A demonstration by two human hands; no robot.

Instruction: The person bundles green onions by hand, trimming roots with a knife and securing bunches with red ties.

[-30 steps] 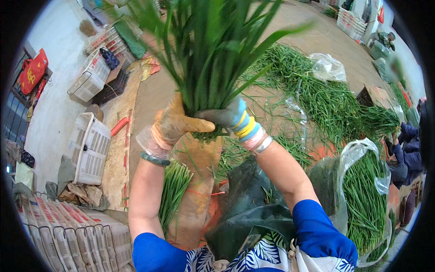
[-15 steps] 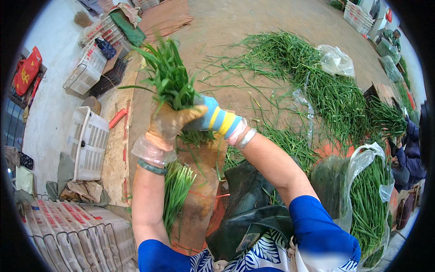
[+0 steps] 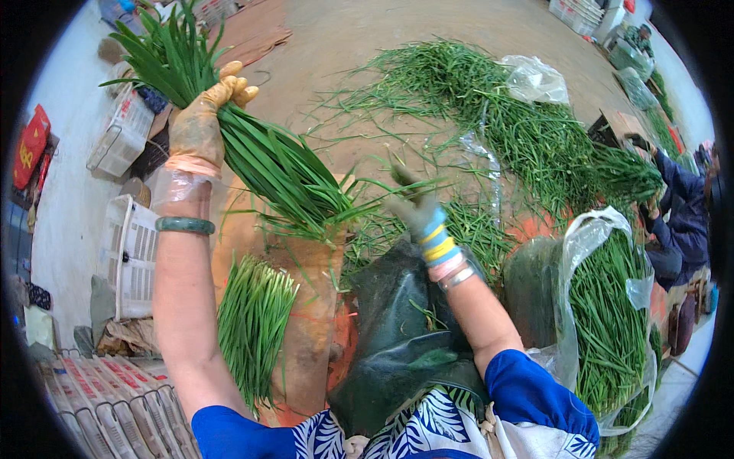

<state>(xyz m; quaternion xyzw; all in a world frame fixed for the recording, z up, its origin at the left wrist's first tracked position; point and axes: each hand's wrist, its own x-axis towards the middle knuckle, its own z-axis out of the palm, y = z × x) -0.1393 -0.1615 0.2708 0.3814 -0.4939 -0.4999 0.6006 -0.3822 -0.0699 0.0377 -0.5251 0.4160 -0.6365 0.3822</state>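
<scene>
My left hand (image 3: 200,126), in a stained light glove, is closed round the middle of a bunch of garlic chives (image 3: 283,172). The bunch slants, leaf tips at upper left and cut ends toward the middle. My right hand (image 3: 417,210), in a grey glove with a blue and yellow striped cuff, is apart from the bunch, just right of its cut ends. Motion blurs it, but its fingers look spread; a few thin loose blades pass close by. Below the left forearm, a neat pile of chives (image 3: 256,329) lies on a brown board (image 3: 306,367).
A long heap of loose chives (image 3: 527,145) covers the floor ahead to the right. A clear plastic bag (image 3: 569,268) full of chives stands at my right. White plastic crates (image 3: 138,256) line the left wall. Another person (image 3: 680,214) handles chives at far right.
My left hand has swung left and up with the bunch, which now stretches out lengthwise. My right hand has come away from it to the right and down.
</scene>
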